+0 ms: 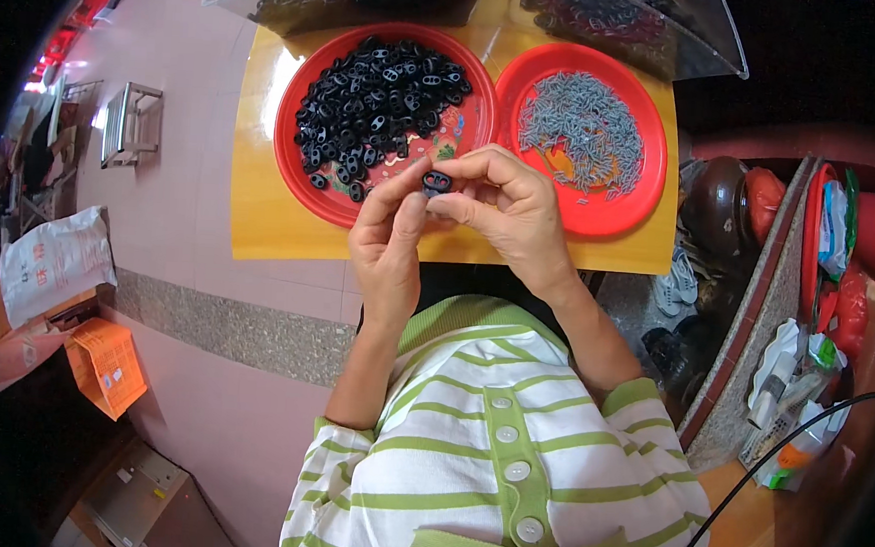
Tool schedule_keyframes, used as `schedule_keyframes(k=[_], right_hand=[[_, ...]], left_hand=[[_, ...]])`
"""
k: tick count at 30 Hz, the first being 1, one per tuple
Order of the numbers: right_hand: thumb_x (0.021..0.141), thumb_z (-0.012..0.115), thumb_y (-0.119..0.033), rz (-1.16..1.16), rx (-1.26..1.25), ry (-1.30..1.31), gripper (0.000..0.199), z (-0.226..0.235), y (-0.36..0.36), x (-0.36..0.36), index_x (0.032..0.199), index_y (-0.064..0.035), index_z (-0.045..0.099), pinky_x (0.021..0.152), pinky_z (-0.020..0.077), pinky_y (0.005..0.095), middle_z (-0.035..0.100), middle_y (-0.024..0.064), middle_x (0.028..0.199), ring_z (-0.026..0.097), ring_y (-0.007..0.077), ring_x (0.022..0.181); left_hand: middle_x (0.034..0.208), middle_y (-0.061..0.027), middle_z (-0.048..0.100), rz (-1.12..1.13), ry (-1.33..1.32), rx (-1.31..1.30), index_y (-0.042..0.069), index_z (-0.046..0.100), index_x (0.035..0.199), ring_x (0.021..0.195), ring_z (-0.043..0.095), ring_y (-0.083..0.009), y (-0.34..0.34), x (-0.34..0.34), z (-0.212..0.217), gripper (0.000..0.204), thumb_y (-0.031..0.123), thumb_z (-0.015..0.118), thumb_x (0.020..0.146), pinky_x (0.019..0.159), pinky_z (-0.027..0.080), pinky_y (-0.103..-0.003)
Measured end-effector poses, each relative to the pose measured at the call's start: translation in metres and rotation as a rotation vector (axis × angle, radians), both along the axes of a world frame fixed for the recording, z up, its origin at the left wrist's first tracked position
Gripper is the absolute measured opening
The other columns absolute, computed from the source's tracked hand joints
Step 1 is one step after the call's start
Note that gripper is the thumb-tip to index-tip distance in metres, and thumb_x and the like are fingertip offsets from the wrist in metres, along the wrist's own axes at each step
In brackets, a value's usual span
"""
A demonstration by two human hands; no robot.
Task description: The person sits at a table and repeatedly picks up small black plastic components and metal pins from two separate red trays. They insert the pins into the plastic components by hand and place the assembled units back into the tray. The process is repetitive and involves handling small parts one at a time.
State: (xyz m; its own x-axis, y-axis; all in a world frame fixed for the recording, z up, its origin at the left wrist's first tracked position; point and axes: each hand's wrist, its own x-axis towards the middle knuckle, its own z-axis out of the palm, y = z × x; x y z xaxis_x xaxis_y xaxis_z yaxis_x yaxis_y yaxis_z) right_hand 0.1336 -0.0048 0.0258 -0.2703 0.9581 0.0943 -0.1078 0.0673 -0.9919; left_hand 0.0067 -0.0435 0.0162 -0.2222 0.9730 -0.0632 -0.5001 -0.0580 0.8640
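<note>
My left hand (388, 238) and my right hand (507, 208) meet over the near edge of a yellow table (262, 193). Between their fingertips they pinch one small black plastic piece with two holes (436, 182). Just beyond my left hand stands a red plate (307, 190) heaped with several more black pieces (383, 105). To its right a second red plate (622, 210) holds a pile of small grey metal springs (587, 127), close behind my right hand.
Clear plastic trays (613, 24) with dark parts stand at the table's far side. Pink tiled floor lies to the left with a metal stool (131, 124), a white sack (53, 260) and orange cardboard (106, 364). Sandals, bags and a black cable (745, 483) crowd the right.
</note>
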Motion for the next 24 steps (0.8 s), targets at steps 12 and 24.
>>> schedule_keyframes(k=[12,24], right_hand=[[0.082,0.067,-0.002,0.142,-0.342,0.185,0.022,0.004,-0.033,0.023,0.102,0.0006,0.059,0.062,0.0466,0.0172,0.056,-0.0005,0.084,0.054,0.0041,0.072],[0.085,0.064,-0.004,0.155,-0.336,0.043,0.017,-0.001,-0.042,0.023,0.101,0.0004,0.06,0.062,0.0491,0.02,0.061,0.0038,0.089,0.058,0.0056,0.07]], left_hand=[[0.098,-0.0079,0.055,-0.165,0.111,0.145,-0.004,0.059,0.106,0.082,0.056,-0.0112,-0.028,-0.001,-0.014,0.019,-0.003,0.056,0.088,0.074,0.046,-0.023],[0.094,-0.0078,0.056,-0.189,0.08,0.074,-0.004,0.059,0.102,0.082,0.058,-0.0125,-0.037,-0.005,-0.015,0.016,-0.006,0.055,0.087,0.074,0.05,-0.025]])
